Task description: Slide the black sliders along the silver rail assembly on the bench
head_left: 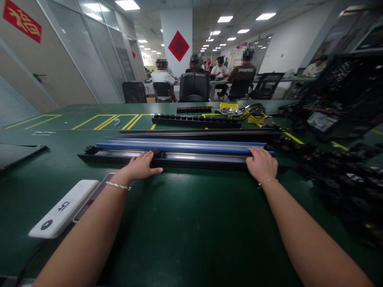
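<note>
A long black rail with a shiny metallic inner channel lies crosswise on the green table in front of me. Across its left half rests my left hand, fingers stretched and thumb spread, beside a small black block seated in the channel. My right hand is curled over the right end of the rail, its fingertips close to the blue-edged strip just behind. Another small black block sits at the rail's left end.
Behind are a dark rail and a black strip with several knobs. Many black parts heap up at right. A metal bowl stands farther back. A white power bank lies left. Several people sit beyond the table.
</note>
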